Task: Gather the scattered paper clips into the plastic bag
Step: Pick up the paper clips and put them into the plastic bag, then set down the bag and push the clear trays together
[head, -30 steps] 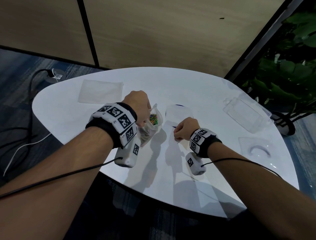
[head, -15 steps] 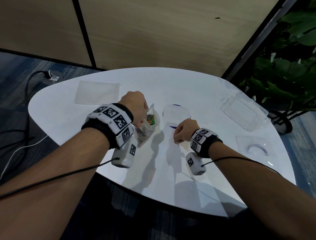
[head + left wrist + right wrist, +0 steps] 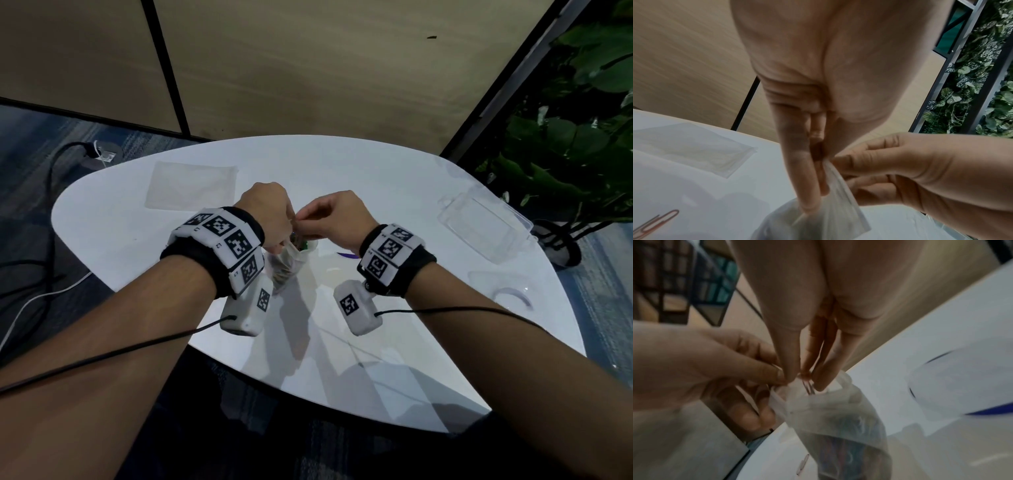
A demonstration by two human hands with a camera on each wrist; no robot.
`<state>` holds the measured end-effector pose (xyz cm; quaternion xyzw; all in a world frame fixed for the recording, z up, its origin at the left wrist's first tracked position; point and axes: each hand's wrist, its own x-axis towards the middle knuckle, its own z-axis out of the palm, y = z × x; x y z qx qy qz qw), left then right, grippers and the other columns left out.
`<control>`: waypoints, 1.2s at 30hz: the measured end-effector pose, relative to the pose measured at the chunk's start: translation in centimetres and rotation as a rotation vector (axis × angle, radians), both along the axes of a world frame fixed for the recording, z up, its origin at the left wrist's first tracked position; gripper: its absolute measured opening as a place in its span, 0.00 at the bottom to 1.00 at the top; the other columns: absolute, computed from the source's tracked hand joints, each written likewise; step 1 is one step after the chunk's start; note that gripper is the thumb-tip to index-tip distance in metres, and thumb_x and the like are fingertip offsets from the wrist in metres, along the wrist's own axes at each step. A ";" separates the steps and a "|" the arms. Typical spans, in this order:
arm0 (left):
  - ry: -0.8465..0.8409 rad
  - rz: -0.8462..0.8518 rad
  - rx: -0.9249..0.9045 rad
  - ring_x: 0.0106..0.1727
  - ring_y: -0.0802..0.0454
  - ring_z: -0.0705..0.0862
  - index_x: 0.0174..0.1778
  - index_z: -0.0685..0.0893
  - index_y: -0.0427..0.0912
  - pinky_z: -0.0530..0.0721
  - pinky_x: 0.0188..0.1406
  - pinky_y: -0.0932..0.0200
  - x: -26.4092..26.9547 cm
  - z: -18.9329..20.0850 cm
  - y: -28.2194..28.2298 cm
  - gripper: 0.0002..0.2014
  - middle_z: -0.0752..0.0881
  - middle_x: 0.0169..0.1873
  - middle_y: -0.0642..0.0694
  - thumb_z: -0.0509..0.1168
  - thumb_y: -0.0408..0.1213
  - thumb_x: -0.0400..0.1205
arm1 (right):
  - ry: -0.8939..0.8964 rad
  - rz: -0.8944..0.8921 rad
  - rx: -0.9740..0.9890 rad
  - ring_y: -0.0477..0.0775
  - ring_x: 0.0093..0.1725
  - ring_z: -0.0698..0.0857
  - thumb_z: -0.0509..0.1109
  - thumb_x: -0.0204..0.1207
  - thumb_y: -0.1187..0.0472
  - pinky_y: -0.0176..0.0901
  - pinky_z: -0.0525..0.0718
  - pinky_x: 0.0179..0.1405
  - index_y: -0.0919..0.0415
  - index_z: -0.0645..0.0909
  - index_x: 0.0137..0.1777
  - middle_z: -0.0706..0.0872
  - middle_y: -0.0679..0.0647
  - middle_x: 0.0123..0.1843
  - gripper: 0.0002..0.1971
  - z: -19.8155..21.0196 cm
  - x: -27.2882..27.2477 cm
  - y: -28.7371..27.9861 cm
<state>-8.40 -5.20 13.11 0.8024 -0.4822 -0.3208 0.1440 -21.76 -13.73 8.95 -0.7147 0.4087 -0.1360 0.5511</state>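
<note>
Pretty far along here I'd say: the plastic bag (image 3: 286,265) already has a good wad of coloured paper clips (image 3: 840,449) bunched in its lower half, and it hangs just above the white surface (image 3: 342,178) between the two wrists. The left hand (image 3: 269,214) pinches the bag's rim on one side with curled fingers, while the right hand (image 3: 337,217) is curled over the mouth, fingertips pinching what looks like one more clip (image 3: 807,388) poking down into the opening. It's thin and blurry, so not 100% on that. Not finished though: the left wrist view shows a red clip (image 3: 655,223) lying flat on the surface near the bag, and the right wrist view catches another loose clip (image 3: 802,464) right beside the bag's bottom. Could be the same one, can't tell. So at least one pickup left, by my guess. Orientation-wise, the bag's long axis runs roughly vertical, mouth up at the fingers, heavy end sagging toward the surface with a slight lean toward the person. The clip in the right hand also points lengthwise down into the mouth. A spare flat bag (image 3: 191,186) sits well off to the far left.
</note>
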 end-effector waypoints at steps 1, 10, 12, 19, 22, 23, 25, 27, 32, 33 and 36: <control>0.003 0.006 -0.002 0.43 0.41 0.94 0.58 0.91 0.39 0.94 0.51 0.46 0.1 -0.1 0.0 0.12 0.93 0.37 0.39 0.70 0.24 0.81 | 0.047 0.023 -0.085 0.56 0.41 0.93 0.82 0.67 0.61 0.50 0.91 0.50 0.63 0.91 0.41 0.93 0.58 0.38 0.06 -0.1 0.1 0.2; 0.106 -0.080 -0.038 0.34 0.46 0.93 0.49 0.90 0.44 0.94 0.40 0.52 1.1 -0.2 0.0 0.10 0.93 0.34 0.38 0.62 0.31 0.87 | 0.200 0.235 -0.357 0.44 0.48 0.91 0.76 0.72 0.65 0.40 0.87 0.56 0.51 0.90 0.55 0.92 0.47 0.53 0.13 0.4 -2.1 -1.1; 0.098 -0.147 -0.044 0.36 0.47 0.93 0.50 0.91 0.45 0.95 0.39 0.52 1.2 -0.2 0.0 0.12 0.93 0.36 0.40 0.61 0.32 0.88 | 0.153 0.178 -0.280 0.48 0.43 0.91 0.78 0.72 0.62 0.44 0.89 0.51 0.54 0.91 0.49 0.93 0.50 0.43 0.07 0.0 -3.1 -0.5; 0.072 -0.377 -0.235 0.54 0.57 0.86 0.50 0.92 0.58 0.84 0.59 0.57 -0.4 -0.4 -0.2 0.06 0.90 0.49 0.56 0.71 0.46 0.82 | -0.021 -0.112 -0.061 0.49 0.30 0.87 0.80 0.71 0.58 0.39 0.87 0.36 0.67 0.90 0.41 0.91 0.58 0.34 0.10 0.3 -7.2 2.3; 0.050 -0.449 -0.260 0.53 0.59 0.86 0.51 0.94 0.56 0.83 0.56 0.59 -1.8 -0.8 -0.4 0.08 0.92 0.47 0.57 0.72 0.51 0.81 | -0.030 -0.199 -0.008 0.54 0.32 0.89 0.81 0.69 0.51 0.47 0.90 0.40 0.64 0.89 0.36 0.91 0.64 0.35 0.15 -0.2 -8.3 2.8; 0.035 -0.461 -0.270 0.52 0.58 0.87 0.50 0.94 0.55 0.84 0.55 0.58 -2.3 -1.1 -0.4 0.08 0.92 0.45 0.56 0.72 0.51 0.81 | -0.042 -0.206 0.024 0.56 0.34 0.89 0.81 0.70 0.53 0.49 0.91 0.43 0.65 0.89 0.37 0.91 0.66 0.37 0.14 -0.4 -8.5 2.9; 0.021 -0.462 -0.310 0.49 0.57 0.87 0.47 0.94 0.53 0.85 0.54 0.57 -2.8 -1.8 -0.6 0.07 0.92 0.42 0.55 0.73 0.49 0.80 | -0.098 -0.203 0.108 0.58 0.37 0.89 0.79 0.72 0.61 0.52 0.91 0.48 0.69 0.89 0.41 0.90 0.70 0.40 0.09 -0.8 -8.6 3.0; 0.031 -0.452 -0.347 0.46 0.59 0.88 0.45 0.94 0.51 0.86 0.52 0.59 -3.1 -2.2 -1.0 0.05 0.92 0.40 0.56 0.74 0.46 0.80 | -0.129 -0.195 0.153 0.59 0.38 0.88 0.77 0.74 0.66 0.51 0.90 0.49 0.71 0.89 0.43 0.90 0.70 0.41 0.06 -0.8 -8.6 2.9; -0.029 -0.449 -0.350 0.47 0.60 0.86 0.42 0.90 0.54 0.85 0.54 0.57 -3.3 -3.3 -1.6 0.06 0.89 0.42 0.58 0.72 0.50 0.81 | -0.056 -0.175 0.182 0.55 0.35 0.89 0.77 0.74 0.65 0.43 0.89 0.41 0.73 0.88 0.44 0.91 0.65 0.39 0.09 -0.5 -9.1 1.5; -0.053 -0.443 -0.353 0.49 0.58 0.86 0.42 0.90 0.54 0.85 0.55 0.56 -3.4 -3.5 -1.7 0.06 0.89 0.44 0.58 0.71 0.49 0.82 | -0.039 -0.175 0.191 0.55 0.35 0.89 0.77 0.73 0.65 0.42 0.89 0.40 0.74 0.88 0.44 0.91 0.65 0.39 0.09 -0.4 -9.2 1.0; -0.136 -0.422 -0.344 0.52 0.53 0.85 0.44 0.90 0.50 0.84 0.58 0.52 -3.1 -3.8 -2.1 0.06 0.88 0.47 0.54 0.70 0.45 0.82 | -0.015 -0.238 0.211 0.54 0.34 0.89 0.77 0.72 0.67 0.42 0.88 0.39 0.74 0.88 0.43 0.90 0.64 0.38 0.07 -0.7 -9.9 -0.7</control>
